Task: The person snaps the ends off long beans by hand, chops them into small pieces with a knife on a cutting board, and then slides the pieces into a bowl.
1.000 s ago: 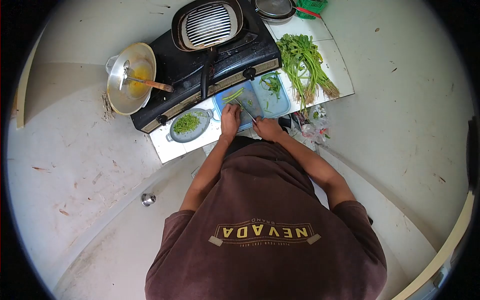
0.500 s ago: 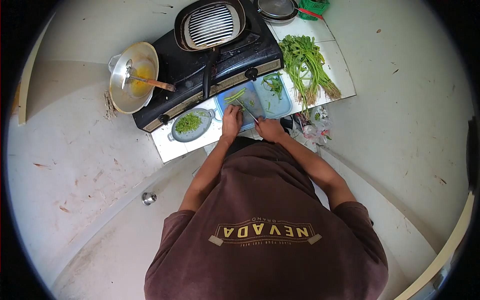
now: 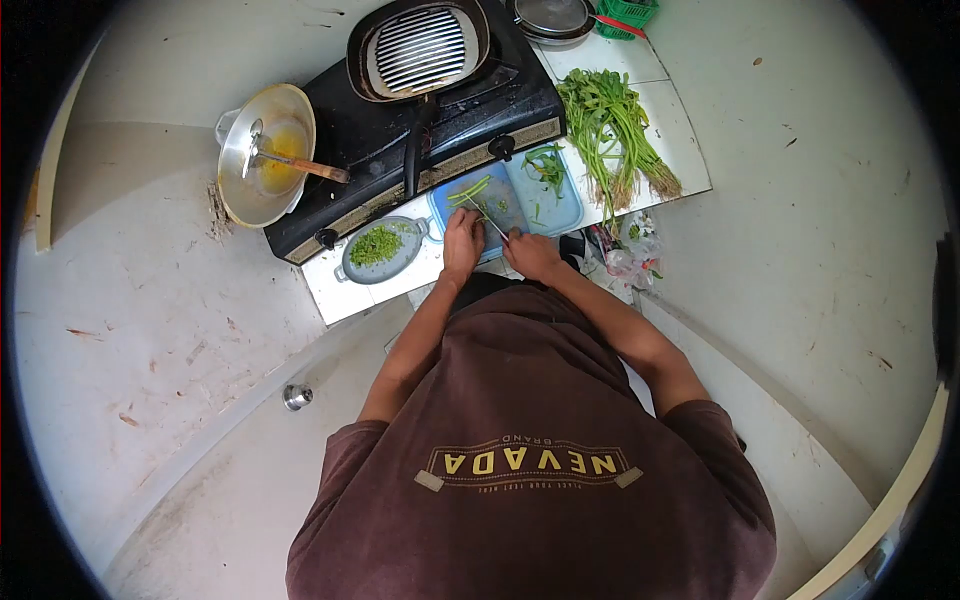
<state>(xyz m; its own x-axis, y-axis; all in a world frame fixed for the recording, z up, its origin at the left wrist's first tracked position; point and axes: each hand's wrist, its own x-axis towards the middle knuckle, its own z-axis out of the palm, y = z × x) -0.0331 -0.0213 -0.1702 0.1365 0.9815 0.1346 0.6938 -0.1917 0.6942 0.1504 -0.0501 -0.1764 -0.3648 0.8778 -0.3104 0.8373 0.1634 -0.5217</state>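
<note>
My left hand (image 3: 462, 242) is closed on thin green stems (image 3: 468, 190) at the left part of a blue cutting board (image 3: 563, 212). My right hand (image 3: 532, 256) grips a knife (image 3: 496, 228), its blade slanting up and left to the stems by my left fingers. Cut leafy greens (image 3: 547, 168) lie on the board's right part. Left of the board, a grey oval plate (image 3: 408, 255) bears a heap of chopped greens (image 3: 376, 245). My fingertips are too small to make out clearly.
Behind the board stands a black gas stove (image 3: 370, 165) with a ridged grill pan (image 3: 420, 50), its handle pointing toward me. A metal wok (image 3: 236, 190) with a ladle (image 3: 310, 167) sits left. Rooted greens (image 3: 615, 130), a strainer (image 3: 550, 14), a green basket (image 3: 628, 12) and a plastic bag (image 3: 632, 262) are right.
My right hand and the knife have shifted slightly left, closer to my left hand. The left hand and the stems stay almost in place.
</note>
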